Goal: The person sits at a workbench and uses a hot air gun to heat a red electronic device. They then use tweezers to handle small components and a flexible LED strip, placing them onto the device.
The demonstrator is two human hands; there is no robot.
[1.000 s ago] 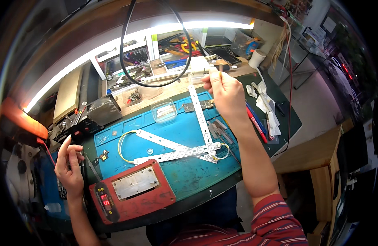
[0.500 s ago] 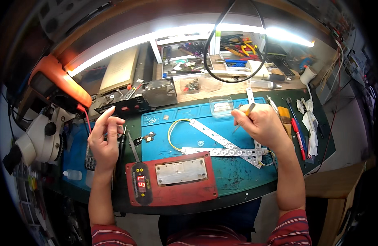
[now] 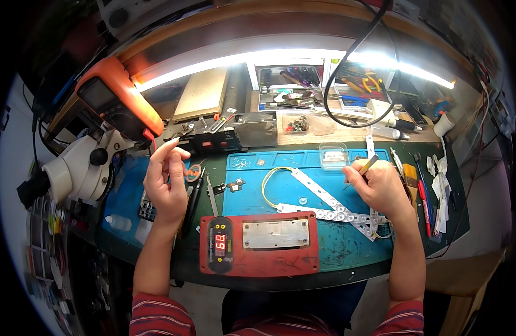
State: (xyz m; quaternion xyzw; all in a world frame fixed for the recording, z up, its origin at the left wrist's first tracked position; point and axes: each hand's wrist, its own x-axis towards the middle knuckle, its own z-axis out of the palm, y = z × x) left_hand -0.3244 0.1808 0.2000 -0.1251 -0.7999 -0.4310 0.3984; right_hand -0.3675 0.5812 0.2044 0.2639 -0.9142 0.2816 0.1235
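Note:
My left hand [image 3: 167, 182] is raised over the left part of the bench, its fingers loosely bent and apart with nothing in them. Pinched in my right hand [image 3: 379, 187] are slim tweezers [image 3: 369, 163], their thin tip pointing down and left above the blue mat [image 3: 252, 193]. Under and beside that hand lie white LED strips [image 3: 319, 187] with round clear lenses, crossing each other and joined by a yellow wire loop. One loose lens [image 3: 303, 200] sits on the mat. Nearer to me is a red heating plate [image 3: 261, 266] with a metal top and a lit display.
A clear plastic box [image 3: 333, 157] stands behind my right hand. An orange multimeter [image 3: 118, 101] and a white microscope [image 3: 79, 171] are at the left. Pens, a brush [image 3: 410, 178] and crumpled tissue [image 3: 441, 193] lie at the right. A black cable loop [image 3: 326, 84] hangs overhead.
The whole view has shifted, so the bench appears further right and slightly lower. Both hands keep nearly the same pose over the bench. The heating plate's display reading has changed.

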